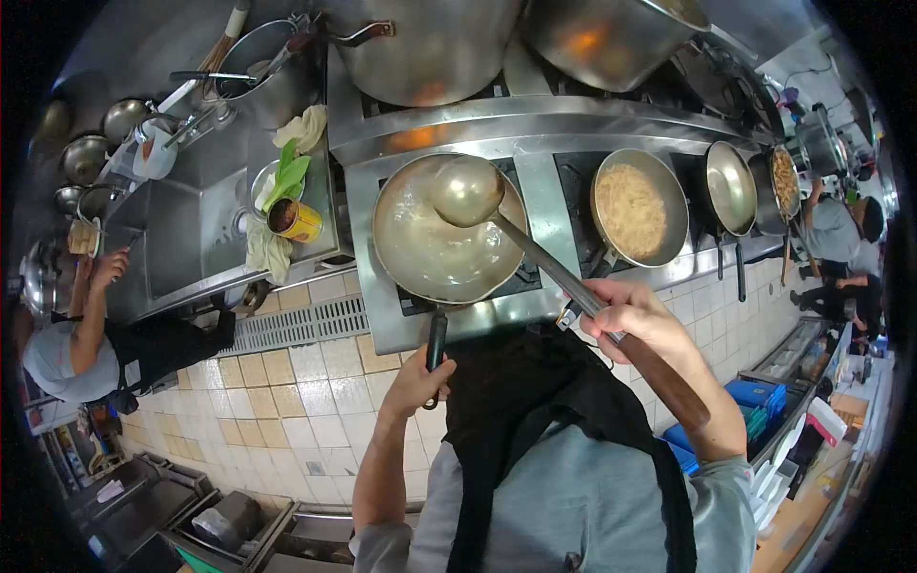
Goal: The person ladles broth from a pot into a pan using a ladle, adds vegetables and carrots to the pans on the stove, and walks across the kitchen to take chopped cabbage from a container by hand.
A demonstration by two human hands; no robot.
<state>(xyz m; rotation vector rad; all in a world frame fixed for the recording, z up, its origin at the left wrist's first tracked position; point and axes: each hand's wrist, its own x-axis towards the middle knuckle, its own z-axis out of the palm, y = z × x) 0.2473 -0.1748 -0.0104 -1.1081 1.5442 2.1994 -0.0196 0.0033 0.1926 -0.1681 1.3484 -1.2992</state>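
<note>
My left hand is wrapped round the black handle of a wide frying pan on the near burner. Clear, glossy liquid coats the pan's inside. In my right hand is the long handle of a large metal ladle, gripped near its wooden end. The ladle's bowl hangs over the pan, overlapping its upper right part in this view. A second pan to the right holds a pale, shredded-looking food.
Farther right sit a bare metal pan and a pan of brown pieces. Big stockpots line the back. A yellow can stands by the sink. One person works at left, others far right.
</note>
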